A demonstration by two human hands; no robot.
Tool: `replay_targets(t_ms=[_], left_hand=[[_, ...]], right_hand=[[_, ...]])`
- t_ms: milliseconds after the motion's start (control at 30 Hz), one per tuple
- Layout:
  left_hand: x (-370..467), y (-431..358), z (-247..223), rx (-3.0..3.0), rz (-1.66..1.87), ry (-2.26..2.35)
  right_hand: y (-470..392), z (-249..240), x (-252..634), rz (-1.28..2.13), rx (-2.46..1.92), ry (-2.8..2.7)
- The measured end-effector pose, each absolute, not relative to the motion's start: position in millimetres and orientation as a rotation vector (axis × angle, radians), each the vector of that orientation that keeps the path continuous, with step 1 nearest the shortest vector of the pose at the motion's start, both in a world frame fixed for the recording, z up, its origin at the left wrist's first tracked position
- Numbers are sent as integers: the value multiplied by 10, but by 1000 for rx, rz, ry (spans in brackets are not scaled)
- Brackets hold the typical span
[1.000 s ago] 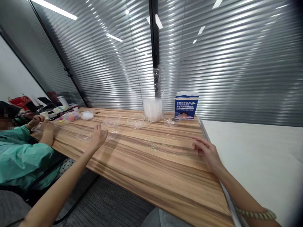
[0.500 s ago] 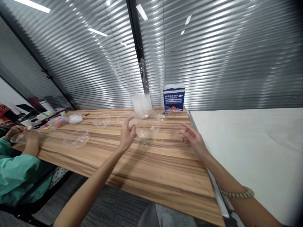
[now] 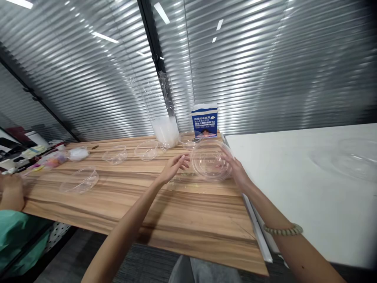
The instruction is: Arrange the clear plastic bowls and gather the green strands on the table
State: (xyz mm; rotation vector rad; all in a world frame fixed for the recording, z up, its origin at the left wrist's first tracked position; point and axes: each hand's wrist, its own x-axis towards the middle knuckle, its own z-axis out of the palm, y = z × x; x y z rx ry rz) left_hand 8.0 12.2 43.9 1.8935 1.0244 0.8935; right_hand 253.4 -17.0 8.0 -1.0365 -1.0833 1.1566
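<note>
Gripping the clear round container (image 3: 207,161) by its right side, your right hand (image 3: 238,171), fingers partly curled, holds it near the tabletop (image 3: 191,224)'s right edge. Your left hand (image 3: 176,167), empty, fingers loosely parted, hangs just beside its left rim. A blue bag (image 3: 204,122) stands at the far right corner.

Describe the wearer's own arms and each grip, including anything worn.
The bare left forearm and bare right forearm show no sleeves. Neither the left grip nor the right grip wears a glove. A pale grey-green beaded bracelet circles the right forearm.
</note>
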Motion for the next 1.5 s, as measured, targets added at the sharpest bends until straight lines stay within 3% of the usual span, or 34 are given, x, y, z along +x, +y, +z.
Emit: replay_targets(t_ms=[167, 400, 1500], left_hand=[[-286, 268, 253, 2265, 776, 1349], [-443, 221, 160, 2337, 543, 1285], [-284, 100, -7, 2422, 703, 1111]], right_hand=[[-91, 6, 2563, 1084, -1081, -838], [-54, -70, 2596, 966, -1124, -786], [-121, -104, 2581, 755, -1268, -1062]])
